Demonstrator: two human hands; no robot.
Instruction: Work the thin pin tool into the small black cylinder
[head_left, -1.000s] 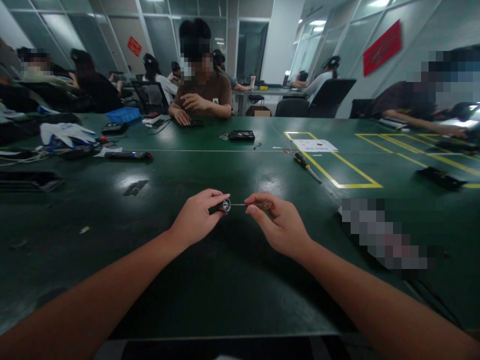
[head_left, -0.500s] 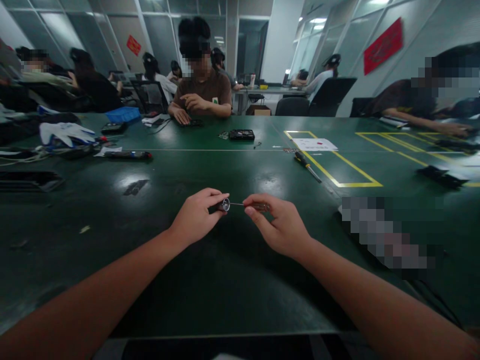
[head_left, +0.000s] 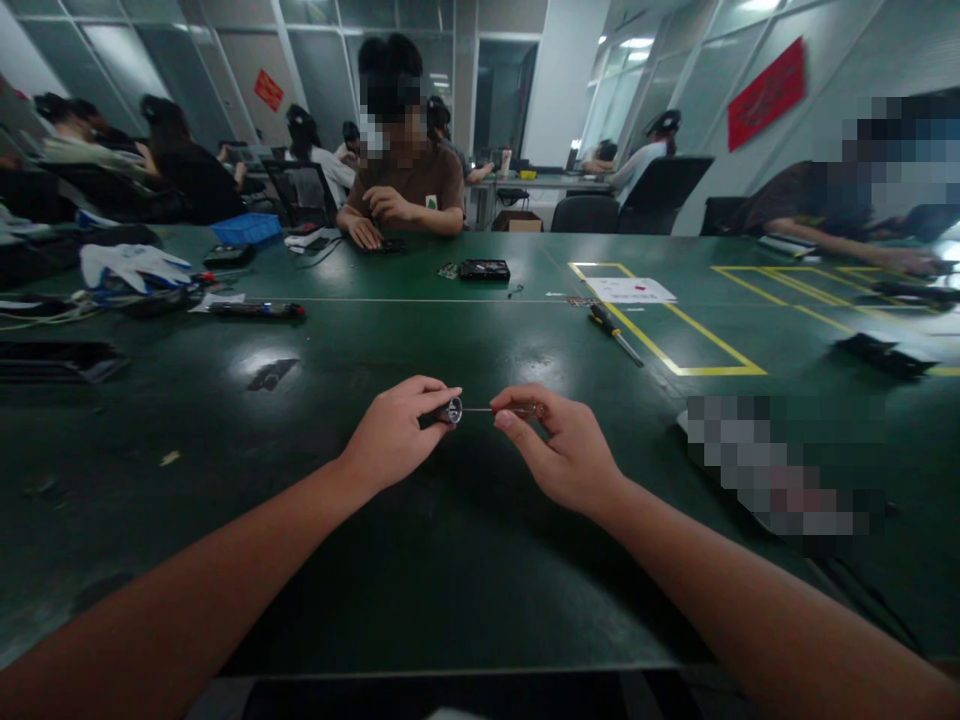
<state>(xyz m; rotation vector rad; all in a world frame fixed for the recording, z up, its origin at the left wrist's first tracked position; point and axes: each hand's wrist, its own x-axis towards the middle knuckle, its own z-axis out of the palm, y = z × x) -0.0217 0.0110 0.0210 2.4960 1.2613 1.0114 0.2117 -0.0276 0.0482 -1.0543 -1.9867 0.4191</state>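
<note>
Between the fingers and thumb of my left hand [head_left: 394, 430] is a small dark cylindrical part [head_left: 452, 410] with a shiny silver ring at its end, turned to the right. My right hand [head_left: 559, 440] is closed around the handle of a thin screwdriver [head_left: 478, 409], whose handle looks clear and reddish. Its slim metal shaft points left and reaches the ringed end of the cylindrical part. I cannot tell whether the tip is inside the ring or only touching it. Both hands are above the green table [head_left: 420, 600].
Beyond my hands lie another screwdriver [head_left: 615, 333], a white sheet [head_left: 630, 290], a black device [head_left: 484, 270] and a pen-like tool [head_left: 255, 311]. White gloves [head_left: 135, 268] and a blue basket [head_left: 246, 229] are at the left. A co-worker [head_left: 409, 180] sits opposite; a blurred object [head_left: 772, 470] lies right.
My right hand and the screwdriver have shifted very slightly to the right. My left hand stays nearly still with the cylindrical part.
</note>
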